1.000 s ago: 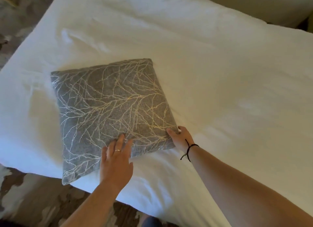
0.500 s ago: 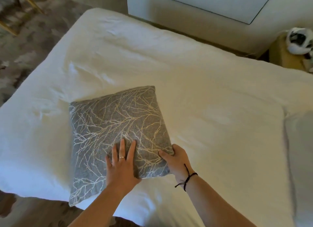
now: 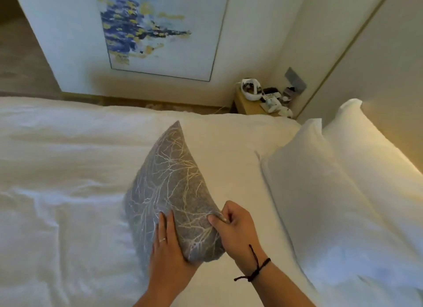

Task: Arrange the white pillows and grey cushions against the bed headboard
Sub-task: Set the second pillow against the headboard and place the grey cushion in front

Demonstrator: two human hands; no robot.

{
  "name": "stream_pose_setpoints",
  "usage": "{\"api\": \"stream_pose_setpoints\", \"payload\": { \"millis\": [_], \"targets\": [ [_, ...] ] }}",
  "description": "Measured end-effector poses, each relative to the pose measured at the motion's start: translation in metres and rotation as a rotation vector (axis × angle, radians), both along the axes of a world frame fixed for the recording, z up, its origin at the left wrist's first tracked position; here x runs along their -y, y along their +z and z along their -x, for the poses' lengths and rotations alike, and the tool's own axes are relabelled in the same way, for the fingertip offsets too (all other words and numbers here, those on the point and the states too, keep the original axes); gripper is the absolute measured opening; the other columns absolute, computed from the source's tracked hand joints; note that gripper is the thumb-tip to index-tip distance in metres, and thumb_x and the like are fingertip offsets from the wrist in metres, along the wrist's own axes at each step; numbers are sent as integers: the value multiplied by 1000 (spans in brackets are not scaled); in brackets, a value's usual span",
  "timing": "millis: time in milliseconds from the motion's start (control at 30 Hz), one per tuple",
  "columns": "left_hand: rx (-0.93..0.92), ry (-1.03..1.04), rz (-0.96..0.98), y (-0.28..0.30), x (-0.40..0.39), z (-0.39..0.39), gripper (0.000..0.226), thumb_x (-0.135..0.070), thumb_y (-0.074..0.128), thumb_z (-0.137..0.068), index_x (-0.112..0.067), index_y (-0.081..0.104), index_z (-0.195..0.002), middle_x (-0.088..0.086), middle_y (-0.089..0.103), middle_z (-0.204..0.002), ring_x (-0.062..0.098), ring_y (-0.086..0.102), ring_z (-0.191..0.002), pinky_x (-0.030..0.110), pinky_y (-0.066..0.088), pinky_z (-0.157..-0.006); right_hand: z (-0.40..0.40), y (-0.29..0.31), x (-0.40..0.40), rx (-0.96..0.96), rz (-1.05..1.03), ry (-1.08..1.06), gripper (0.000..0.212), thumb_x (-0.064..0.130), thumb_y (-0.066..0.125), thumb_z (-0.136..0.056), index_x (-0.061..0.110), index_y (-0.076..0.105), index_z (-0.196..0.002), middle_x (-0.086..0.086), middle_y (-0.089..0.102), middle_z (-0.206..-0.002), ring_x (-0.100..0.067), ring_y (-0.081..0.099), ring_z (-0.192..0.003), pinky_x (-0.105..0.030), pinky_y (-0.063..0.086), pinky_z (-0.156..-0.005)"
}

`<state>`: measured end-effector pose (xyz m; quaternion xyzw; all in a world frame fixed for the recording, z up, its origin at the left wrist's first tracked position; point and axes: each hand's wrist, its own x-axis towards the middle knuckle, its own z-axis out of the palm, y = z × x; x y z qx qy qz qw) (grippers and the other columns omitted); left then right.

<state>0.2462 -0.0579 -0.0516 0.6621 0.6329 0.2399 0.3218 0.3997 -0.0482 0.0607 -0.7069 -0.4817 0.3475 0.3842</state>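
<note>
Grey cushion (image 3: pixel 169 192) now upended off the bed (image 3: pixel 57 180), right grip (image 3: pixel 235 228) pinching it, left (image 3: pixel 168 249) flat.

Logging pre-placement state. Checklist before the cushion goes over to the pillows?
1. Cushion held by both hands: ok. Left hand flat against its near face, right hand pinching its near edge.
2. Cushion lifted: ok, tilted up on edge, far corner raised; whether its lower edge is off the bed cannot tell.
3. Pillows in place: ok, two white ones overlapping at right.
4. Headboard visible behind the pillows: cannot tell.
5. Path from cushion to pillows: ok, only bare sheet between.
6. Second cushion: cannot tell, none in view.
</note>
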Motion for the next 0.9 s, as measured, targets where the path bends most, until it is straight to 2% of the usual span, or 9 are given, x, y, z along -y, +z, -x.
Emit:
{"api": "stream_pose_setpoints", "payload": {
  "millis": [100, 233, 333, 400, 500, 533, 633, 733, 900],
  "targets": [
    [88, -79, -87, 36, -3, -76, 145, -74, 77, -49, -39, -19, -151, -3, 5, -165, 30, 39, -139, 53, 52, -89, -69, 46, 21, 49, -138, -72, 45, 18, 76, -78, 15, 35, -61, 5, 40, -52, -12, 42, -51, -20, 33, -48],
    [110, -203, -131, 72, 8, -197, 135, -75, 74, -56, -43, -17, -151, -1, 46, -147, 28, 64, -107, 43, 55, -61, -185, 80, 51, 90, -295, -223, 43, 24, 78, -76, 14, 38, -63, 1, 43, -52, -19, 47, -50, -23, 36, -45],
    [211, -373, 18, 78, 25, -288, 123, -68, 74, -64, -57, -18, -144, -12, 50, -143, 20, 62, -114, 47, 57, -78, -289, 67, 61, 162, -264, -389, 32, 29, 76, -78, 19, 47, -70, 3, 54, -63, -12, 51, -58, -27, 41, -51],
    [227, -515, 170, 71, 38, -337, 120, -57, 76, -67, -62, -19, -141, -13, 45, -148, 13, 55, -124, 44, 53, -94, -357, 37, 75, 174, -77, -424, 21, 28, 70, -85, 22, 52, -94, -1, 63, -87, -18, 58, -69, -34, 50, -60],
    [155, -594, 300, 56, 52, -389, 115, -46, 76, -75, -50, -13, -148, -7, 36, -155, 10, 46, -133, 34, 43, -107, -432, -20, 112, 285, 223, -342, 46, 22, 61, -91, 27, 40, -132, -3, 60, -86, -18, 55, -62, -33, 46, -53],
    [139, -577, 310, 53, 55, -401, 112, -45, 75, -78, -45, -10, -151, -7, 34, -156, 10, 43, -135, 30, 40, -108, -448, -32, 124, 291, 239, -311, 52, 23, 61, -92, 33, 36, -136, -3, 62, -90, -17, 57, -65, -34, 49, -57],
    [72, -533, 267, 53, 62, -430, 103, -51, 69, -83, -35, -2, -155, -3, 27, -160, 13, 34, -142, 26, 32, -108, -470, -48, 147, 281, 235, -130, 66, 22, 56, -94, 45, 22, -146, -3, 58, -130, -23, 61, -100, -34, 52, -79],
    [-3, -560, 217, 60, 68, -453, 94, -55, 63, -87, -40, -1, -155, 0, 4, -165, 17, 13, -150, 35, 22, -116, -473, -54, 156, 270, 274, -25, 70, 21, 47, -97, 41, 9, -152, -3, 55, -137, -25, 60, -106, -35, 53, -83],
    [-95, -608, 130, 69, 62, -477, 82, -54, 62, -88, -51, 9, -151, 4, -6, -165, 23, 11, -150, 37, 21, -116, -474, -61, 167, 191, 340, 31, 72, 34, 53, -97, 31, 9, -154, 2, 41, -150, -23, 53, -121, -33, 48, -96]
  ]
}}
